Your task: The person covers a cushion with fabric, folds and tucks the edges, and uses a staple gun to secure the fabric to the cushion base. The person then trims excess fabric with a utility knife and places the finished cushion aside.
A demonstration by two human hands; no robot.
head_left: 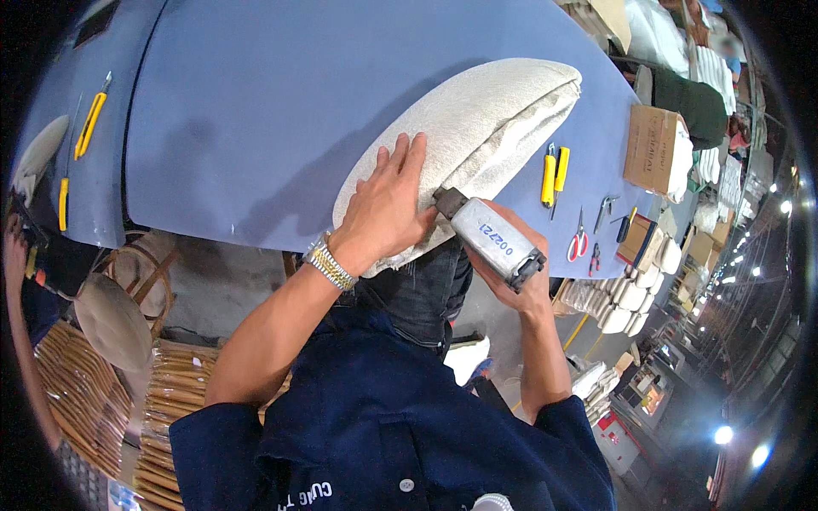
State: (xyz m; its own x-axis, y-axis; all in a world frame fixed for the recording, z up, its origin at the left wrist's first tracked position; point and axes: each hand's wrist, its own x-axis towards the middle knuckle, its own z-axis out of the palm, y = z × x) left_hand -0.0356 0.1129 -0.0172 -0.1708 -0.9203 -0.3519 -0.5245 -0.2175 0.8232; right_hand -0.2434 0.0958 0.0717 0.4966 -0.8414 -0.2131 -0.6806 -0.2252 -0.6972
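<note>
A rounded cushion covered in off-white fabric (pixel 469 106) stands tilted at the near edge of the blue table, its folded fabric edge facing right. My left hand (pixel 388 200), with a metal watch at the wrist, lies on the cushion's pale side, fingers stretched out and thumb down by the fold. In my right hand (pixel 515 272) is a grey staple gun (pixel 494 238), its dark nose touching or almost touching the fabric close to my left thumb. The gun's body hides most of my right fingers, and its handle is out of sight.
On the blue table (pixel 256 102), right of the cushion, lie yellow cutters (pixel 555 175), red-handled scissors (pixel 578 238), pliers (pixel 595 260) and a cardboard box (pixel 652 149). More yellow cutters (pixel 89 128) lie far left. Another person's hand (pixel 15 247) shows at the left rim.
</note>
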